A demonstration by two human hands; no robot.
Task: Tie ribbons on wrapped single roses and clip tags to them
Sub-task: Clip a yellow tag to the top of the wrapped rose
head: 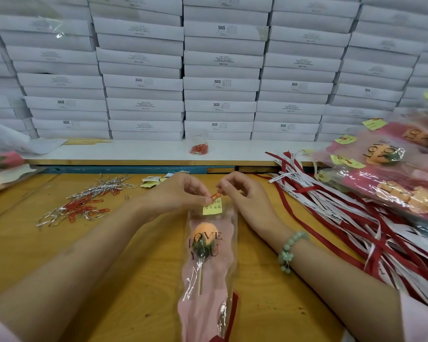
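While the wrapped rose (209, 262) lies lengthwise at the desk's (59, 255) near-edge middle, the left hand (181, 193) pinches a red paper clip (216, 194) onto its yellow tag (212, 208), and the right hand (242, 191) pinches the clip's far end.

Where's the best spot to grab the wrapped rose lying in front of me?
Probably the narrow lower sleeve around the stick, pinched from above across its width. The wrapped rose lies flat, pointing away, and its bloom and yellow tag sit at the far end, best left unsqueezed.
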